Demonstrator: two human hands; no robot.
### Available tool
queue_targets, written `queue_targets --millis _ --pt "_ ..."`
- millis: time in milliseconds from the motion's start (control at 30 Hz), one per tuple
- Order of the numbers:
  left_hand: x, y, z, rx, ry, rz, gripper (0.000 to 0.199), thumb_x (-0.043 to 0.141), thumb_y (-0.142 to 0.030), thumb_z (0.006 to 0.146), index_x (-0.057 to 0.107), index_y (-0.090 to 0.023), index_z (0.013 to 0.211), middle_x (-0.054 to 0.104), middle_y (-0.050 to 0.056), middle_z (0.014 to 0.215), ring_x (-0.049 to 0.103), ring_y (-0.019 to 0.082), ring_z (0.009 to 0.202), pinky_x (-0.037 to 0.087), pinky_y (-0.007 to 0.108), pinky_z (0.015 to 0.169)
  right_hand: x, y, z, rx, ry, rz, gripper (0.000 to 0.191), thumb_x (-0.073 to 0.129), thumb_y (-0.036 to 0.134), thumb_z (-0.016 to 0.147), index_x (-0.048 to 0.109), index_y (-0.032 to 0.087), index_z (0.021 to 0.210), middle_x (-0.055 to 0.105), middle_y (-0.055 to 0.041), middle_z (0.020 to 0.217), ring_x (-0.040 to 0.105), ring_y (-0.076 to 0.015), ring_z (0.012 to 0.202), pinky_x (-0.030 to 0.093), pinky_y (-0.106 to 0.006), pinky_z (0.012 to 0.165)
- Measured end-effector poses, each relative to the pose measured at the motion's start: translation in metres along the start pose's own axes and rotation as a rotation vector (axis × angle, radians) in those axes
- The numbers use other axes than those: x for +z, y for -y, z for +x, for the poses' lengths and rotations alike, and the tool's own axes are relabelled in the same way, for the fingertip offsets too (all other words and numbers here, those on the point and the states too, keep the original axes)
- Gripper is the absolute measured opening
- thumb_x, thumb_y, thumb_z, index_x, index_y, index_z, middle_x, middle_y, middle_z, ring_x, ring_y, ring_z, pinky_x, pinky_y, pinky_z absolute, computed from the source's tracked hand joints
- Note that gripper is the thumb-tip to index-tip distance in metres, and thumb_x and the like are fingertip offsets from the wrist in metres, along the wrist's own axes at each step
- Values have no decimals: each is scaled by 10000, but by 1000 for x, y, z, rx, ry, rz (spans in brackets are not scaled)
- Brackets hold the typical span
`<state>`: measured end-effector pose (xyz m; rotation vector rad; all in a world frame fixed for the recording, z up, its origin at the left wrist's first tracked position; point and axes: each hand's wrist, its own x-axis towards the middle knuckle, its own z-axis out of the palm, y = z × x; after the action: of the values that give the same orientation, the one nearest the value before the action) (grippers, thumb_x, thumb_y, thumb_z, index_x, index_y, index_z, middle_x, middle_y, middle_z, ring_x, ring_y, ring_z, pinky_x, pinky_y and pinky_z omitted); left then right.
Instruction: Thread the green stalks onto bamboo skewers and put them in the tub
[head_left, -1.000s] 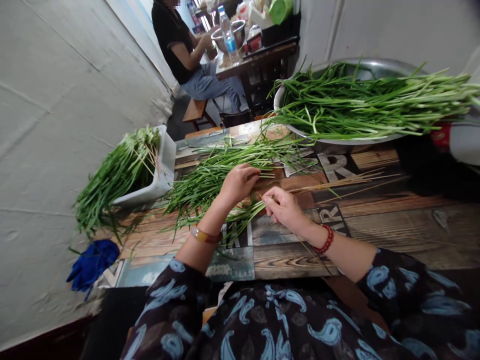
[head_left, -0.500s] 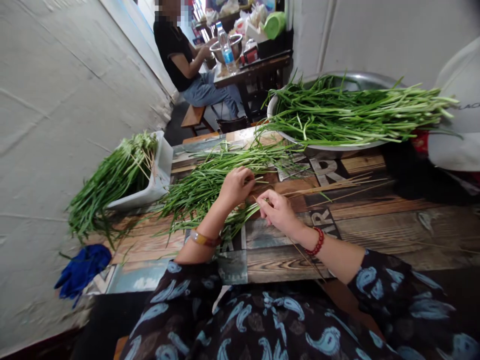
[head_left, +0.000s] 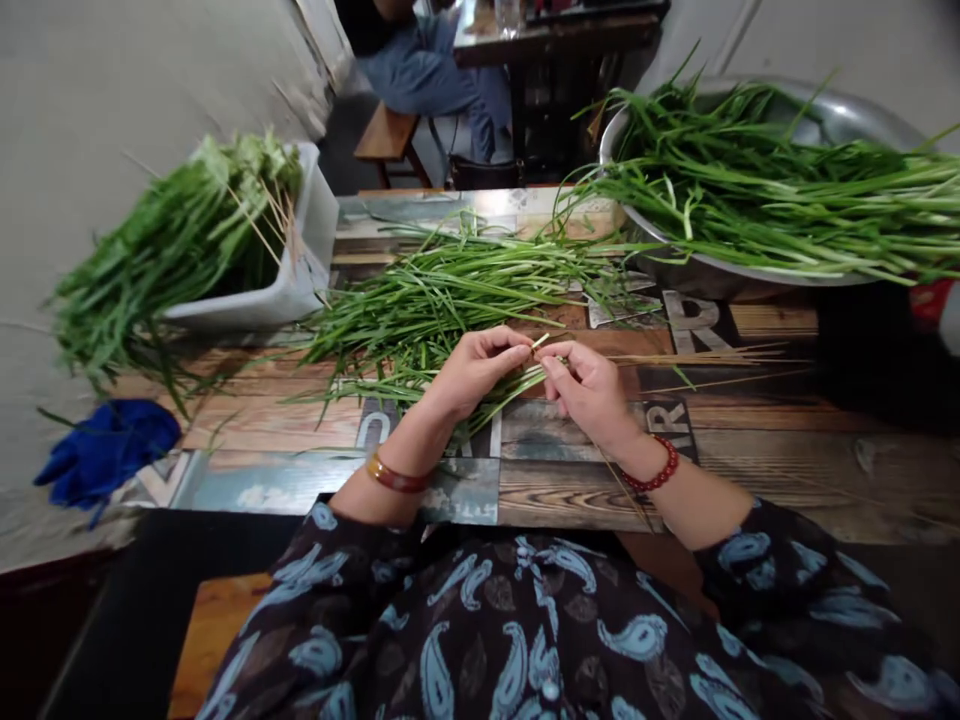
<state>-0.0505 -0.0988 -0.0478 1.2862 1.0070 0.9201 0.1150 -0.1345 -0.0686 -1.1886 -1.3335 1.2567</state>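
Observation:
My left hand (head_left: 484,372) pinches a pale green chive stalk (head_left: 541,342), with thumb and forefinger closed on its cut end. Against its fingertips, my right hand (head_left: 589,392) is closed around a thin wooden skewer (head_left: 621,488), whose long end slants down past the wrist. Pale chive stalks (head_left: 521,382) show just under the right fingers; whether they are on the skewer is hidden. A loose heap of green chives (head_left: 442,290) spreads over the table behind and left of both hands. Several bare skewers (head_left: 712,356) lie to the right of my right hand.
At left, a white plastic bin (head_left: 319,215) holds chives threaded on skewers. A metal basin (head_left: 862,115) piled with long chives (head_left: 787,210) stands at right. Blue gloves (head_left: 112,450) lie at the left table edge. Beyond the patterned table (head_left: 570,490), a person in jeans (head_left: 427,75) sits.
My left hand has moved right to meet my right hand, and its fingers now pinch a stalk. The view has tilted downward, so the far table is mostly cut off.

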Motion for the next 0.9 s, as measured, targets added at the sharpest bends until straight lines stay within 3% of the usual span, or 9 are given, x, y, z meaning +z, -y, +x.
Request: queue_targets --millis 467,900 --pt "-4 6 -1 -91 -28 -138 219 790 -308 672 747 -121 776 658 13 687 532 91 611 407 214 584 -2 3 -5 102 31 -32 283 564 415 909 663 185 1041 537 63 532 426 -59 379 328 -189 370" --pt "-3 6 -2 31 -58 -54 173 781 -281 693 763 -133 781 644 19 703 541 104 652 411 231 611 -3 5 -6 83 35 -21 296 553 373 904 676 168 1078 538 64 529 416 -53 372 325 -188 370"
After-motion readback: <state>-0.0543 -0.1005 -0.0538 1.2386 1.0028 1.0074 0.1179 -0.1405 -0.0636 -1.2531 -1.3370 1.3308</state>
